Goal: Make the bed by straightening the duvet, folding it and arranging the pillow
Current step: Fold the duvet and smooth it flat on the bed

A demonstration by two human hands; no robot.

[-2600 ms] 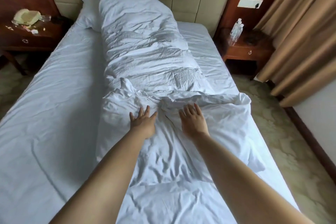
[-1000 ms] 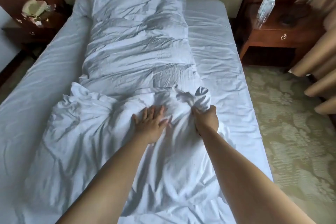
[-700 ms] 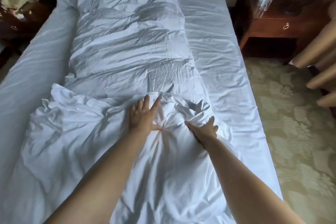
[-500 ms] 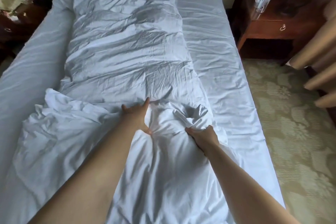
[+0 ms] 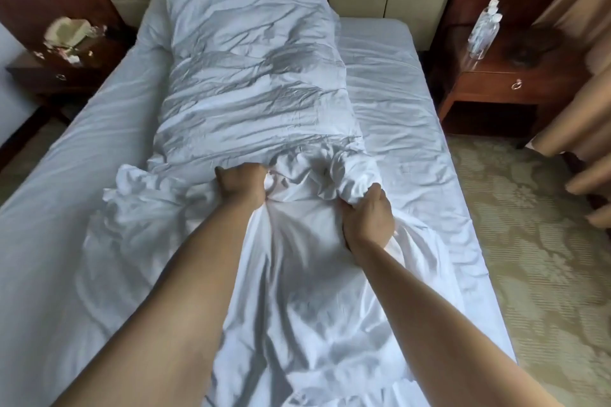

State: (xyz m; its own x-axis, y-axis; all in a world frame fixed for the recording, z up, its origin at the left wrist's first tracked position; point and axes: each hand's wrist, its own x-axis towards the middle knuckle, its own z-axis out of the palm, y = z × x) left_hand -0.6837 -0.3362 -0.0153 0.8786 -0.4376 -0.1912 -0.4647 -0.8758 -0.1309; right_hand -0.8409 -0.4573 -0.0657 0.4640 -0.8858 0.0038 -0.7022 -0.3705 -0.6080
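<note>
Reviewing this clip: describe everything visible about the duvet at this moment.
The duvet is white, thin-looking, heavily creased fabric, lying in a long narrow heap down the middle of the bed, from the padded headboard toward the camera. Its far part lies bulky; the near part is looser and rumpled, spreading left. Midway it bunches into a ridge, where the left hand and right hand each grip a fistful. It is not spread out or folded.
</note>
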